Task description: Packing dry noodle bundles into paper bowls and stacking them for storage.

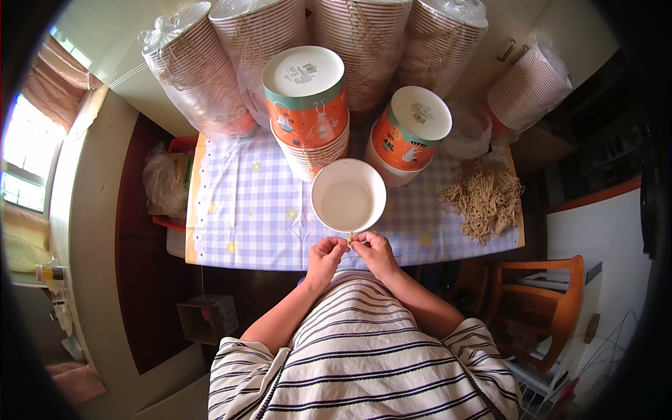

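A white paper bucket (322,206) stands mouth-up at the table's near edge, its inside facing me. At its near rim my left hand (326,259) and my right hand (376,253) meet, fingertips pinched on a short beige cord (350,238). The cord seems to be at the bucket's rim; whether it passes through the wall I cannot tell. To the right lies a loose heap of similar beige cords (483,199). Behind the bucket, a stack of upturned orange and green paper buckets (308,119) rises at left, and a shorter upturned stack (406,143) at right.
Tall plastic-wrapped stacks of paper buckets (360,56) line the back of the table, with another wrapped stack (528,91) at far right. A checked tablecloth (238,210) covers the table. A red crate (171,222) sits beyond its left edge, a wooden chair (570,308) at lower right.
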Motion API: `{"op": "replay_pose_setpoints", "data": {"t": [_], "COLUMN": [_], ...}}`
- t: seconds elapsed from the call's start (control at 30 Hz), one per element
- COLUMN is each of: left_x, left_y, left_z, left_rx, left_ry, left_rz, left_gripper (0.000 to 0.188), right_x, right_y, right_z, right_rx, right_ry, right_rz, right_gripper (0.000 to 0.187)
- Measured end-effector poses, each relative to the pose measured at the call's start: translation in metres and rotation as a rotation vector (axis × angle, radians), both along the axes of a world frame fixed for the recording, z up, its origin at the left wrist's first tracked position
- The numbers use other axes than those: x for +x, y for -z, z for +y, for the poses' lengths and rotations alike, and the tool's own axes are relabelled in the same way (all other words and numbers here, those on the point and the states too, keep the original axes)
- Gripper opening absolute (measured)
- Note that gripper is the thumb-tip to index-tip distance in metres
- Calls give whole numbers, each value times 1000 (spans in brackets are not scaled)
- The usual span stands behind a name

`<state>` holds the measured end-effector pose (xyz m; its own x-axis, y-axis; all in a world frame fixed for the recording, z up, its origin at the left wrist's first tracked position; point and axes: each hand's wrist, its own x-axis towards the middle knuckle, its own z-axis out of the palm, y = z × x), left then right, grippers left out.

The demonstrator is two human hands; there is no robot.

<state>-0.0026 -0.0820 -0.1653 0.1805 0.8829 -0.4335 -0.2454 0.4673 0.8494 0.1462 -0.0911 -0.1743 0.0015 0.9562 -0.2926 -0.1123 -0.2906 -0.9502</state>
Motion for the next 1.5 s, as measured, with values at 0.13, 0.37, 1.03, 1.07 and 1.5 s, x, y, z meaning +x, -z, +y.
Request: {"op": "replay_pose_setpoints", "data": {"t": [0.13,0.37,1.03,1.07,1.5], "left_x": [4,2,1,1,0], "left_y": [-2,-5,1,0,2], "left_z": [0,3,2,2,4], "left_rx": [96,57,0,11,-13], "left_ry": [30,0,21,26,7], "left_rz": [135,75,37,42,76], "left_gripper": [13,11,13,13,12], "right_x": [1,5,-1,-2,-1], "right_y": [-11,-3,-13,-12,-4], "right_z": [1,2,9,8,6], "right_rx": [-23,-21,-203,-203,-190], "right_ry": [-37,17,7,6,41], "right_rz": [-69,-36,292,292,214], "right_gripper": [10,10,16,16,16]}}
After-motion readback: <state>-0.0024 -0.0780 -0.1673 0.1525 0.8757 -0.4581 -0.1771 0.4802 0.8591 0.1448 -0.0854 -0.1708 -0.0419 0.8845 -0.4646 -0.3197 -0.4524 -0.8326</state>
